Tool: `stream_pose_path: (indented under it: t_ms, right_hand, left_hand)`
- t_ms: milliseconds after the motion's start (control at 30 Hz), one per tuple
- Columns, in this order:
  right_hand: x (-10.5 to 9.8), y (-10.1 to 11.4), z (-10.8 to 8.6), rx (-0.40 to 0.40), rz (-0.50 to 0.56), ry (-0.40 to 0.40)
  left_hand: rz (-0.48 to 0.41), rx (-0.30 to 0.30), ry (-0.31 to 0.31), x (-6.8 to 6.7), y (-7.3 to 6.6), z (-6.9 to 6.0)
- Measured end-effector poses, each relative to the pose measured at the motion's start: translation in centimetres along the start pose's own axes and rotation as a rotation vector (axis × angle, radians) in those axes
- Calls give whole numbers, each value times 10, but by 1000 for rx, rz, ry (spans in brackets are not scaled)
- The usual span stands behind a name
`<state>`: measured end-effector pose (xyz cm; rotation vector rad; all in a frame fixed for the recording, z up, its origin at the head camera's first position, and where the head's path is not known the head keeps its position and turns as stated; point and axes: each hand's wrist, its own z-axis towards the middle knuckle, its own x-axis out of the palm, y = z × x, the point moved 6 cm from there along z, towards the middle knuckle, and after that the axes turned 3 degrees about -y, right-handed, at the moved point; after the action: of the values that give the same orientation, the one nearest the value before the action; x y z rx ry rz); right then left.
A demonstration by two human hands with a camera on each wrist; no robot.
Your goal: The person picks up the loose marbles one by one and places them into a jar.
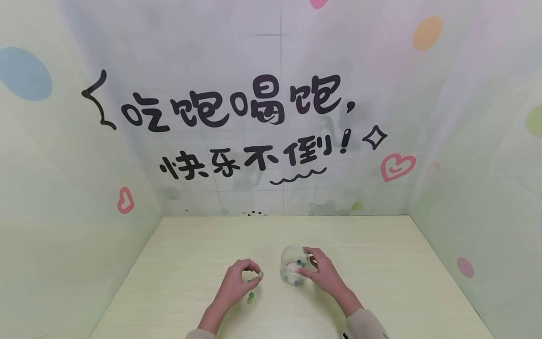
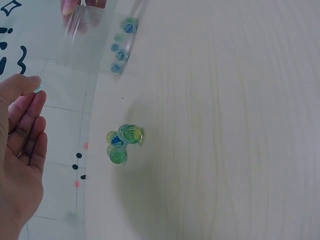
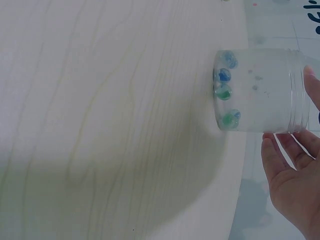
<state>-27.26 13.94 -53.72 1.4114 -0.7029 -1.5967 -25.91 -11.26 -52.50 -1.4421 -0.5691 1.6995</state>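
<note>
Between thumb and forefinger, my left hand (image 1: 237, 284) pinches a glass marble (image 2: 38, 88) above the table, a short way left of the jar. Below that hand lies a small cluster of green, yellow and blue marbles (image 2: 118, 142) on the tabletop. My right hand (image 1: 325, 273) grips the clear jar (image 3: 260, 90) near its threaded rim, thumb on one side and fingers on the other. Upright on the table, the jar has no lid on it. Several blue and green marbles (image 3: 224, 92) rest on its bottom.
The pale wooden table (image 1: 364, 235) is bounded at the back and both sides by printed cloth walls (image 1: 203, 56). Black lettering, hearts and coloured dots cover the cloth.
</note>
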Motion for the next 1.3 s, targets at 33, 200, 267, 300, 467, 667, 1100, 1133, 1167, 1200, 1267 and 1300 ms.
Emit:
stream_pose_path:
  t_ms: [33,200,267,300,467,667,1100,1133,1167,1200,1267,1300]
  right_hand:
    - [0,0,0,1,0,0]
    - [0,-1,1,-7,7,1]
    - [0,-1,1,-11,7,2]
    - [0,-1,1,-13,8,4]
    - [2,-2,-1,-15,5,12]
    - [0,-1,0,-8,10,6]
    - [0,-2,1,-13,7,1]
    - [0,-1,1,-14,6,0]
    - [0,-1,1,-14,8,1]
    - [0,-1,1,-13,9,1]
    - [0,-1,0,-10,14,2]
    - [0,-1,0,-9,15,3]
  left_hand:
    - [4,5,-1,0,-1,1]
    - [-11,24,0,2,-8,6]
    - [-20,30,2,4,-9,7]
    - [-23,34,3,4,-10,7]
    - [-18,38,10,9,-12,9]
    - [-14,56,11,13,-18,15]
    - [-11,69,28,17,-31,24]
    - [-6,73,29,18,-32,25]
    - [-3,74,30,18,-33,26]
    - [-2,79,31,19,-33,27]
    - [-9,83,36,20,-35,28]
    - [-6,86,37,20,-35,29]
